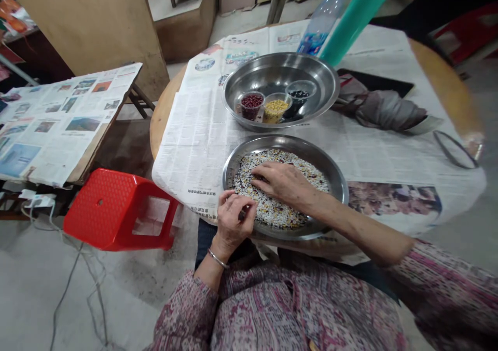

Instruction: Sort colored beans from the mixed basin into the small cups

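Observation:
A round steel pan point(342, 185) lies in front of me, with white grains mixed with yellow, black and dark red beans point(280, 218) spread across it. My right hand point(282, 182) reaches over the mixture; its bent fingers touch the grains, with a gap between the fingertips. At the pan's left rim, my left hand point(235, 217) is curled closed; something dark shows inside its fingers, too small to name. Behind, a deeper steel basin point(330, 89) holds a cup of red beans point(251, 104), a cup of yellow beans point(276, 106) and a cup of black beans point(299, 95).
Newspaper point(187, 148) covers the round wooden table point(159, 127). A plastic bottle point(321, 21), a green tube-like object point(354, 21) and a crumpled grey bundle point(385, 109) are beyond the basin. A red stool point(112, 208) and a newspaper-covered bench point(58, 127) stand left; cables point(91, 275) cross the floor.

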{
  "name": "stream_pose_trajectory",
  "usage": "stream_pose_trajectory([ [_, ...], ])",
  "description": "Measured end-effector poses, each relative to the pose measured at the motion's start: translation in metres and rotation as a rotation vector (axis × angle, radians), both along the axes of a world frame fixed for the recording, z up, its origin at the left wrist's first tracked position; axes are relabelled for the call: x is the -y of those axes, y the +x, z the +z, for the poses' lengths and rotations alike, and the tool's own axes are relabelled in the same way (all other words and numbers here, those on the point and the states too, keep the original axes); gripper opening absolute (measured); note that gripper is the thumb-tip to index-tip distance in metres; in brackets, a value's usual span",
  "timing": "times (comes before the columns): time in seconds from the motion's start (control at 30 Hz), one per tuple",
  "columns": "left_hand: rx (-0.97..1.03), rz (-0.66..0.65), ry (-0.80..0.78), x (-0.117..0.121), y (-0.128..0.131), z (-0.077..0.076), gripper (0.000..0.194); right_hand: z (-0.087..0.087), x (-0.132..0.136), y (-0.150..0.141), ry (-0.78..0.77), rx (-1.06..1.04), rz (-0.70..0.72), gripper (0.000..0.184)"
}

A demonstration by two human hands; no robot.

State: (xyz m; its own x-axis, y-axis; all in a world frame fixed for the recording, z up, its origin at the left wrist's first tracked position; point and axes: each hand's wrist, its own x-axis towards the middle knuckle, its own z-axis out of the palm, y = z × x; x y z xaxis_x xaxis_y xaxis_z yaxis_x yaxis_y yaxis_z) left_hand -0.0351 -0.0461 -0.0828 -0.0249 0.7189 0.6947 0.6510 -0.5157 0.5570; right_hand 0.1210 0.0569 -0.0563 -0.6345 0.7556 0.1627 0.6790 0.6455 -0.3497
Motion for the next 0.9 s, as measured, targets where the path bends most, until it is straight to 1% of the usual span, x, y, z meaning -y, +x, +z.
stream_pose_trajectory([
  [0.2, -0.011, 0.011, -0.013, 0.001, 0.000, 0.000, 0.006, 0.000, 0.000, -0.003, 0.005, 0.015, 0.014, 0.024],
  [0.27, -0.020, 0.013, -0.011, 0.001, 0.000, 0.001, 0.007, 0.000, 0.000, -0.002, -0.025, -0.025, 0.007, 0.025],
  [0.33, -0.022, 0.015, -0.006, 0.000, 0.000, 0.001, 0.008, 0.002, 0.000, 0.000, -0.094, -0.117, -0.014, 0.023],
  [0.4, -0.018, 0.014, 0.000, 0.000, 0.000, 0.002, 0.007, 0.006, 0.001, 0.003, -0.219, -0.264, -0.082, 0.018],
  [0.43, -0.014, 0.012, 0.003, 0.000, 0.000, 0.002, 0.007, 0.009, 0.001, 0.005, -0.312, -0.354, -0.138, 0.015],
  [0.5, -0.010, 0.005, 0.013, 0.000, 0.000, 0.003, 0.006, 0.013, 0.003, 0.009, -0.556, -0.561, -0.266, 0.013],
  [0.6, -0.011, 0.006, 0.024, -0.001, 0.000, 0.003, 0.006, 0.016, 0.007, 0.014, -0.967, -0.882, -0.426, 0.018],
  [0.67, -0.022, 0.015, 0.021, 0.000, 0.000, 0.002, 0.005, 0.015, 0.011, 0.018, -1.155, -1.024, -0.509, 0.020],
  [0.7, -0.027, 0.020, 0.014, 0.000, 0.000, 0.002, 0.006, 0.014, 0.013, 0.019, -1.209, -1.067, -0.543, 0.019],
  [0.77, -0.034, 0.022, -0.005, 0.000, 0.000, 0.001, 0.007, 0.012, 0.017, 0.022, -1.262, -1.120, -0.588, 0.014],
  [0.83, -0.032, 0.017, -0.020, 0.001, -0.001, 0.001, 0.007, 0.011, 0.021, 0.023, -1.287, -1.153, -0.589, 0.008],
  [0.9, -0.028, 0.014, -0.023, 0.001, -0.001, 0.001, 0.007, 0.011, 0.024, 0.022, -1.279, -1.180, -0.547, 0.005],
])
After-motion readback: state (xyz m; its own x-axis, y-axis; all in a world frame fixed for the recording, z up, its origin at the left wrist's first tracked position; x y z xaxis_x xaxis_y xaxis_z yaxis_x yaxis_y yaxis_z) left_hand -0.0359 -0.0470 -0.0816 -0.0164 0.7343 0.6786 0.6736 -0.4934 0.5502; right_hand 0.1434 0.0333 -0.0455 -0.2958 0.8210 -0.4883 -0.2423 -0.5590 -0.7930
